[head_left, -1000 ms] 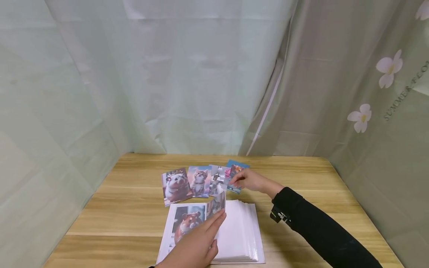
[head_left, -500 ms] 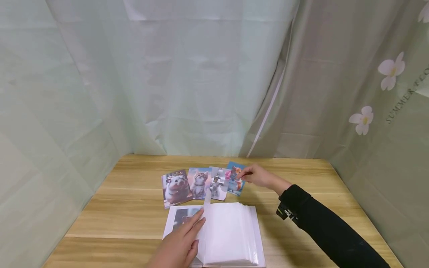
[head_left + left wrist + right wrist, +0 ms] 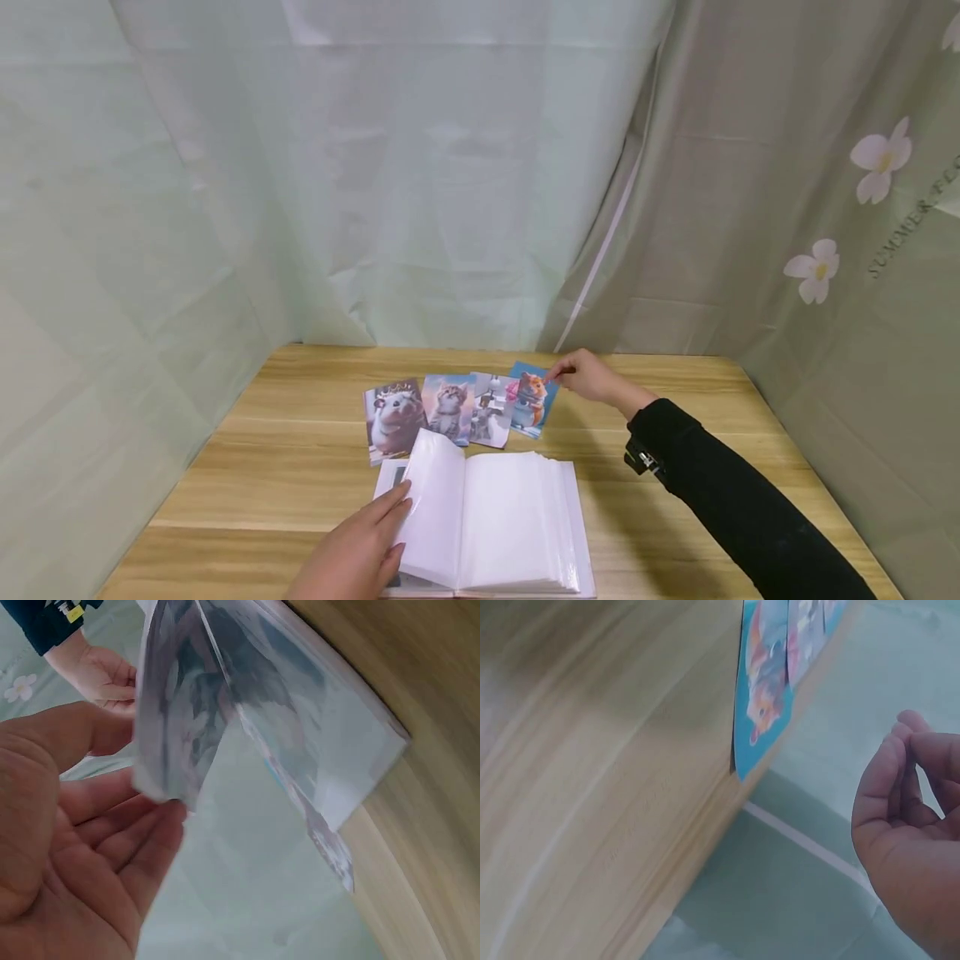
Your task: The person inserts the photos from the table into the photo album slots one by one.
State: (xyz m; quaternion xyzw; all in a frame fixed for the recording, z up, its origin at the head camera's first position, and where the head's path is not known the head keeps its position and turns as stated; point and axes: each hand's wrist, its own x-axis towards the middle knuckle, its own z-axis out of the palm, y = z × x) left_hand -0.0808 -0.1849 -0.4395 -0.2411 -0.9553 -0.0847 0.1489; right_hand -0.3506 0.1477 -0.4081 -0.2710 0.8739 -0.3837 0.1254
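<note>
A white photo album (image 3: pixel 583 533) lies spread on the wooden table, blank pages on its right side. My left hand (image 3: pixel 352 546) pinches the outer edge of a raised album page (image 3: pixel 435 508), which leans left over a mostly hidden hamster picture. In the left wrist view, thumb and fingertips meet at the edge of that clear-sleeved page (image 3: pixel 187 697). My right hand (image 3: pixel 588 379) is over the right edge of a blue hamster card (image 3: pixel 531 404). The right wrist view shows the hand (image 3: pixel 907 817) with curled fingers against the thumb, nothing visible between them, apart from the card (image 3: pixel 761 712).
Left of the blue card, in an overlapping row, lie a grey-toned picture card (image 3: pixel 491 412), a kitten card (image 3: pixel 447 408) and a crowned white hamster card (image 3: pixel 395 421). Behind the table (image 3: pixel 675 467) hangs a pale curtain (image 3: pixel 450 208), with more fabric at both sides.
My left hand has turned the album page leftward, uncovering a blank page. My right hand has moved right and slightly away across the blue card, which stays on the table.
</note>
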